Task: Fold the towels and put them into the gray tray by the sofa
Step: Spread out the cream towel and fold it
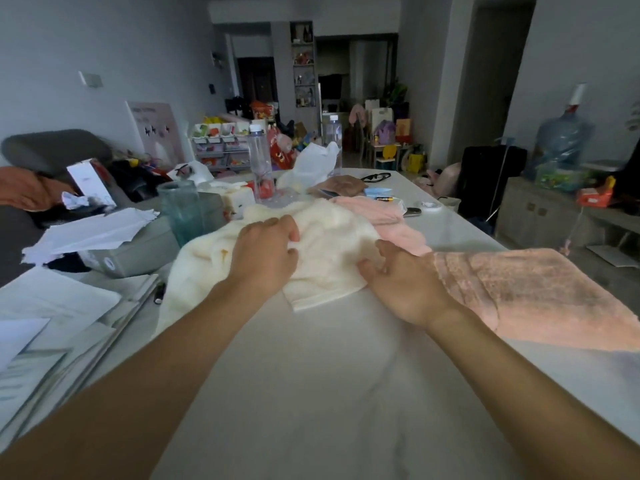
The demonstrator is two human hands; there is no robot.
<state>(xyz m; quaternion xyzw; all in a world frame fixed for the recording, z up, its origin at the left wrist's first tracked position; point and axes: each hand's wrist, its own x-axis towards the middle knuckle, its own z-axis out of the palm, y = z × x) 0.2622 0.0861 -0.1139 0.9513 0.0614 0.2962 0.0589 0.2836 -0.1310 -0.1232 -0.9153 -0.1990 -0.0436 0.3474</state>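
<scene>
We work at a long white table (311,393) that runs away from us into a dim living room with grey walls. A stack of papers (52,323) lies along the table's left edge, and behind it a grey box (135,251) holds torn white paper. Just beyond the box stands a green glass jar (181,209), with a clear plastic bottle (259,161) further back. A dark sofa (52,150) sits to the left of the table, a toy shelf (221,147) stands against the far wall, and a large water jug (561,140) rests on a low cabinet to the right.

The cream towel (332,237) lies bunched at mid-table. Our left hand (263,251) sits on top of it, fingers curled into the cloth and gripping a fold. Our right hand (401,282) pinches the towel's right edge between thumb and fingers. A pink towel (519,292) lies spread flat just right of the right hand, and a second pink towel (384,213) lies crumpled behind the cream one, touching it.
</scene>
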